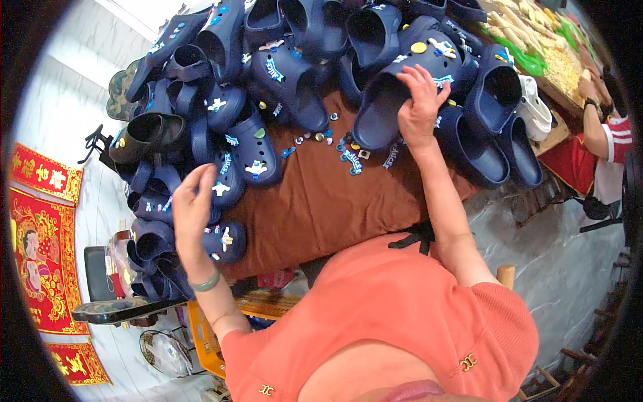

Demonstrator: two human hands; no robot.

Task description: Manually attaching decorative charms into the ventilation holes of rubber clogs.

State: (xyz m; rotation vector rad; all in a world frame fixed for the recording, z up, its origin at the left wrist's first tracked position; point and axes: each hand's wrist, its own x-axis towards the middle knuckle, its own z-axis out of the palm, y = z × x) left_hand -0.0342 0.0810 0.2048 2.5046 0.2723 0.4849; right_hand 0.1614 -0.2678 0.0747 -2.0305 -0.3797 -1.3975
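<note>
My right hand (418,110) has its grip closed over the rim of a navy clog (395,100), fingers curled on the upper. The left hand (191,208) hangs half open, holding nothing, just above a smaller clog (224,241). Loose charms (348,157) lie below the right grip on the brown counter (321,208). Judgement: foam clog, light, bendy, unbreakable; take it by the heel opening.

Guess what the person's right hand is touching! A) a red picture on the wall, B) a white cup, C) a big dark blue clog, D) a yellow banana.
C: the right hand lies on a big dark blue clog at the far side of the brown table, among many other blue clogs, while the left hand reaches to the pile on the left.
</note>
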